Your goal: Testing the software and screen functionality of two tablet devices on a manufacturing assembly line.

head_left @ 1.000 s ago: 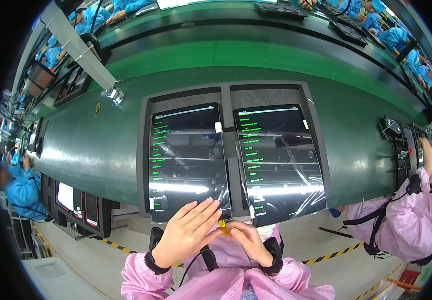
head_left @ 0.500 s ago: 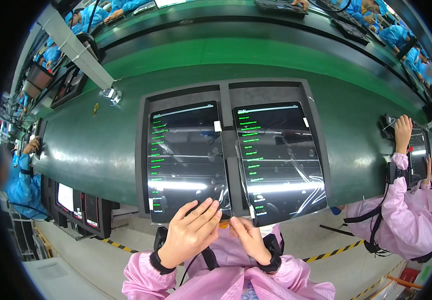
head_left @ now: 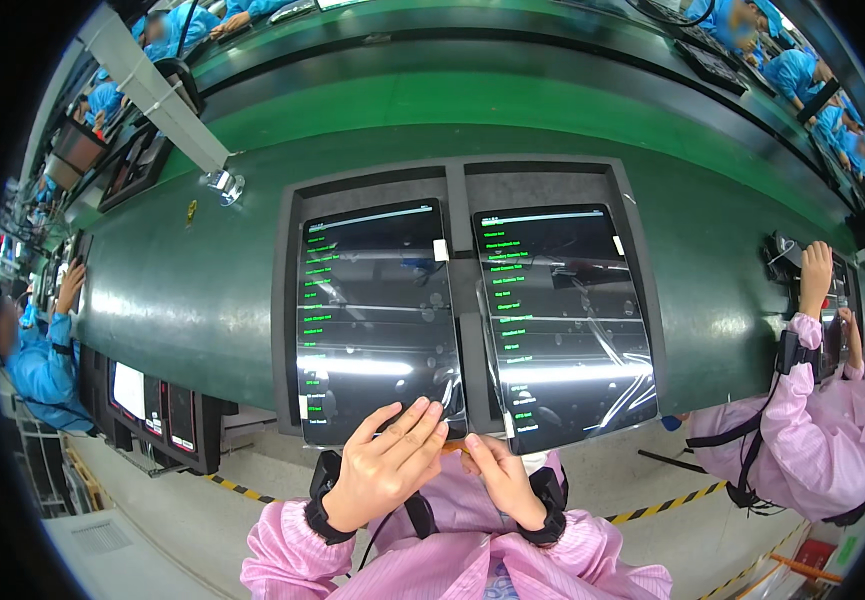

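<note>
Two black tablets lie side by side in a dark grey two-compartment foam tray. The left tablet [head_left: 372, 310] and the right tablet [head_left: 567, 310] both show a column of green text lines on a black screen, with glossy film and light reflections over them. A partition of the tray [head_left: 458, 200] stands between them. My left hand [head_left: 387, 468] is open, fingers stretched out over the lower right corner of the left tablet. Close beside it, my right hand [head_left: 504, 484] is closed at the near edge between the tablets. What its fingers hold, if anything, is hidden; a bit of orange shows there.
The tray rests on a green bench [head_left: 202, 300]. A grey post with a metal foot [head_left: 224, 187] stands at the back left. Co-workers in blue sit left and across; one in pink [head_left: 822, 430] works at the right. A rack with devices [head_left: 157, 415] stands at the lower left.
My hands and both tablets keep nearly the same places. At the far left, a co-worker's hand has risen slightly; the pink-sleeved co-worker's raised hand at the right has shifted a little.
</note>
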Demonstrator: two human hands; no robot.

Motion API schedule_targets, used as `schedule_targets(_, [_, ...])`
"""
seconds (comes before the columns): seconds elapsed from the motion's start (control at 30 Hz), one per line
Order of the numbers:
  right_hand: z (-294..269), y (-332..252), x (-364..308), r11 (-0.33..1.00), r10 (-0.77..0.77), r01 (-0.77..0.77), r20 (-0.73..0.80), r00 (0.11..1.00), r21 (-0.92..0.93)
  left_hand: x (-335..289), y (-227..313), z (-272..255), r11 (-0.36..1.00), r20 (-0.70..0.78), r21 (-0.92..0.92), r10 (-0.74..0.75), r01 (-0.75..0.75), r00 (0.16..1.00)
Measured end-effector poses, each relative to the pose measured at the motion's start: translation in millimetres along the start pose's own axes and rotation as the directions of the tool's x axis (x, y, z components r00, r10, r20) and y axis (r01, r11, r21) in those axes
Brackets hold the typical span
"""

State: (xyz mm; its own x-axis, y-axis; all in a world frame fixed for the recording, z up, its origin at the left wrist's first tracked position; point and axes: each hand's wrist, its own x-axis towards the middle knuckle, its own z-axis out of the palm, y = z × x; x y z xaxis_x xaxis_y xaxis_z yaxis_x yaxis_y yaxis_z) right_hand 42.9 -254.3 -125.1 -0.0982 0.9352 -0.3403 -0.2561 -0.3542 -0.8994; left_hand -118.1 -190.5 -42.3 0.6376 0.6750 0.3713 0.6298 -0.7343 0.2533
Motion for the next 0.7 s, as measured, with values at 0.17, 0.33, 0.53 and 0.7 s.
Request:
schedule_targets(0.17, [-0.4, -7.3, -1.0, 0.999, 0.03, -0.029, 0.023, 0.999, -0.044, -2.3, 0.6, 2.7, 1.0, -0.012, -0.002, -0.002, 0.002, 1.0])
schedule_targets(0.33, [-9.5, -20.4, -9.4, 0.996, -0.011, 0.018, 0.082, 0.997, -0.084, -4.4, -2.6, 1.6, 0.999, -0.017, -0.022, -0.041, 0.041, 0.999])
schedule_targets(0.53, [-46.4, -33.8, -41.9, 0.971, -0.098, 0.156, 0.295, 0.95, -0.18, -2.9, -9.7, -10.8, 0.981, 0.032, -0.029, -0.191, 0.192, 0.981])
schedule_targets(0.7, [-73.1, -38.3, -73.8, 0.996, -0.061, 0.067, 0.091, 0.994, -0.066, -20.9, -29.2, -40.8, 0.957, -0.168, 0.018, -0.283, 0.29, 0.944])
